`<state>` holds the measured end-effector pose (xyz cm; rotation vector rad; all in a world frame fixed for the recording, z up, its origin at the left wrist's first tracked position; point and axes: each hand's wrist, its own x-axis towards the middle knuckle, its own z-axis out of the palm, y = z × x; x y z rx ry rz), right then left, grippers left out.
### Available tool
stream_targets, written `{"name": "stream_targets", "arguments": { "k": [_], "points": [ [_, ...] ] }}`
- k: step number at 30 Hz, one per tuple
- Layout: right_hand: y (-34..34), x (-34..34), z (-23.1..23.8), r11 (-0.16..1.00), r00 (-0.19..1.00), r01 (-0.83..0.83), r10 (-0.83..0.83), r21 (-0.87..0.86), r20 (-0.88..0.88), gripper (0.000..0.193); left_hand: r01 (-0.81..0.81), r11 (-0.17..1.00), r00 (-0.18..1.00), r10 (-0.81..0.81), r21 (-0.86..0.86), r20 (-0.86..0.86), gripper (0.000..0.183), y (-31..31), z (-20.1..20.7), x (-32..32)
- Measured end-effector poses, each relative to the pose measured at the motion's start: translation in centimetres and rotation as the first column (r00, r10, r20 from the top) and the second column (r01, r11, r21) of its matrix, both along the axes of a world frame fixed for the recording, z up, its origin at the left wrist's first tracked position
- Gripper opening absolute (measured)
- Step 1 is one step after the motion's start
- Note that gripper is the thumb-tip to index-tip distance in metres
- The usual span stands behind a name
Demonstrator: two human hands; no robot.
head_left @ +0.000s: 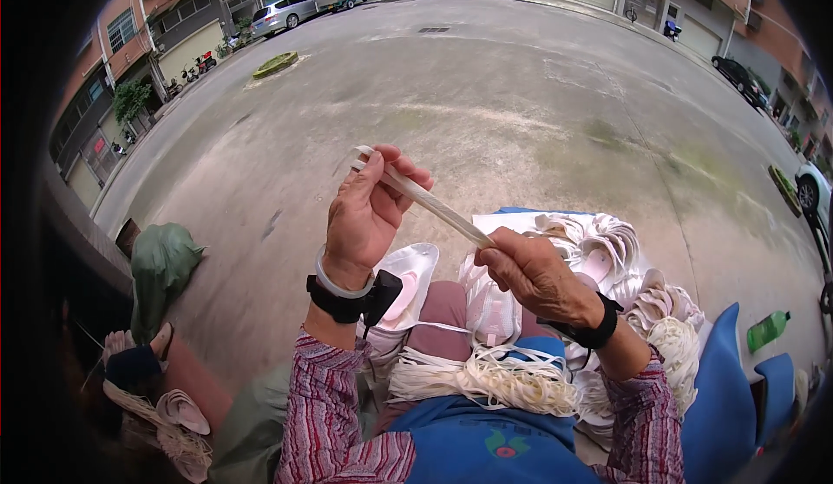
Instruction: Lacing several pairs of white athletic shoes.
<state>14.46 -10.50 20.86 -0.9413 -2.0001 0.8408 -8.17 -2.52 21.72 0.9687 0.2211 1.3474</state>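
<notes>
A flat cream-white shoelace (434, 207), folded so that several strands lie together, runs slanting between my two hands. My left hand (371, 206), raised higher, pinches its upper end between thumb and fingers, with the other fingers loosely curled. Its lower end goes into my closed right hand (542, 280). On the blue apron (495, 441) over my lap lies a loose heap of similar shoelaces (486, 380). Below my hands, a white and pink shoe upper (492, 306) rests between my knees, with another white upper (408, 284) to its left.
More pale shoe uppers (607, 245) and laces (672, 354) are piled at my right. A green bottle (765, 331) lies beyond a blue piece (724, 388). On the left are a green sack (165, 267) and more laces with uppers (182, 410). Parked vehicles (286, 13) line the far street.
</notes>
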Motion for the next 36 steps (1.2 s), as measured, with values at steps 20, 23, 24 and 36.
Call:
{"name": "stream_targets", "arguments": {
  "k": [20, 23, 24, 36],
  "points": [
    [-2.2, 12.3, 12.9, 0.924, 0.698, 0.375, -0.226, 0.077, -0.680, 0.025, 0.364, 0.921, 0.788, -0.227, 0.136, -0.572, 0.030, -5.0, -3.0, 17.0],
    [-2.6, 14.1, 13.8, 0.882, 0.624, 0.455, -0.219, 0.120, -0.750, 0.025, 0.359, 0.917, 0.811, -0.215, 0.174, -0.544, 0.027, -4.8, -2.8, 17.2],
    [-2.7, 14.6, 14.1, 0.875, 0.605, 0.465, -0.200, 0.137, -0.771, 0.025, 0.367, 0.916, 0.806, -0.224, 0.165, -0.547, 0.027, -4.8, -2.9, 17.2],
    [-4.1, 15.9, 15.7, 0.831, 0.589, 0.524, -0.198, 0.184, -0.783, 0.023, 0.379, 0.916, 0.799, -0.252, 0.132, -0.546, 0.026, -5.0, -3.0, 17.4]
  ]
}}
